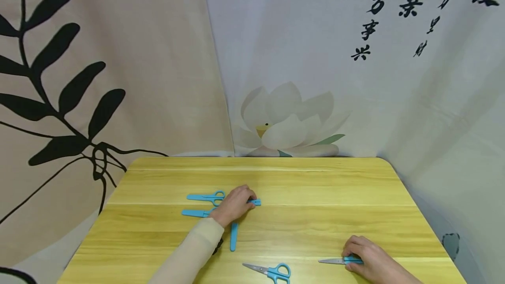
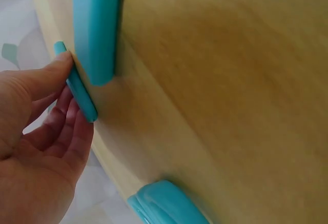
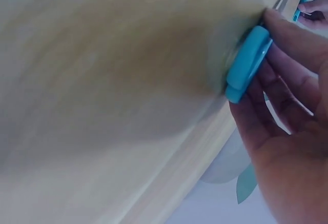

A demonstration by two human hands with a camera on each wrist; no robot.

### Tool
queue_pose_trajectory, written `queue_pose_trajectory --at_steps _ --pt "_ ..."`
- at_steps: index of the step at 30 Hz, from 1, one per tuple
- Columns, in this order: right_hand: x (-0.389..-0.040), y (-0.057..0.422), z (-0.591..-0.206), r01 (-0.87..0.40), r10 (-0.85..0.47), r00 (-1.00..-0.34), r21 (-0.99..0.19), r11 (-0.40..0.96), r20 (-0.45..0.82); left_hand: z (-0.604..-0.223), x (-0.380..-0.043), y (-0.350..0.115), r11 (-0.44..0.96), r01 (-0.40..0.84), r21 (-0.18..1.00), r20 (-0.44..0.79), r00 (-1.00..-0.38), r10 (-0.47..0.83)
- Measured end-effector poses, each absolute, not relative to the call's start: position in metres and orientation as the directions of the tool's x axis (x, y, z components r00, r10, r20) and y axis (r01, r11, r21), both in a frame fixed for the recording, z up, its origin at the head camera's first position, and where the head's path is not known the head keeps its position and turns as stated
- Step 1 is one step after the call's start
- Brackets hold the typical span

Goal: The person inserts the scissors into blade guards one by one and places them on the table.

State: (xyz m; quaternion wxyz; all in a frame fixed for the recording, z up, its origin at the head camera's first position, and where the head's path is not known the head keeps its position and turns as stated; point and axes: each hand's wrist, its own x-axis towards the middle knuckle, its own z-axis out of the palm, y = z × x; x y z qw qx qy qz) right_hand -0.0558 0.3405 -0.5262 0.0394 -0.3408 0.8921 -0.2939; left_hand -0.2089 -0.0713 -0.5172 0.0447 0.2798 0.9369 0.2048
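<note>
My left hand (image 1: 236,204) pinches a small flat blue blade cover (image 2: 82,95) between thumb and fingers, over the left middle of the table. At the front right, my right hand (image 1: 368,257) grips the blue handles (image 3: 249,62) of a pair of scissors (image 1: 332,260); its bare blades point left. Another pair of uncovered scissors (image 1: 272,271) lies between the hands near the front edge. Beside my left hand are two pairs with covered blades, the far scissors (image 1: 199,197) and the near scissors (image 1: 194,213), the latter's handles mostly hidden by the hand.
A second blue blade cover (image 1: 234,236) lies lengthwise below my left wrist. Everything rests on a yellow wood-grain table (image 1: 335,192). Behind it hangs a printed curtain (image 1: 169,78) with leaves, a lotus and black characters.
</note>
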Motion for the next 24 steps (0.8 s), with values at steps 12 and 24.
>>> queue_pose_trajectory --at_steps 12,24 --pt "-0.06 0.324 -0.514 -0.571 -0.555 -0.812 -0.444 0.691 0.182 -0.515 -0.202 -0.074 0.73 0.6 0.327 0.093 -0.789 0.607" --pt "-0.071 0.29 -0.504 -0.559 -0.491 -0.828 -0.347 0.753 0.27 -0.498 -0.18 -0.079 0.712 0.636 0.299 0.181 -0.77 0.612"
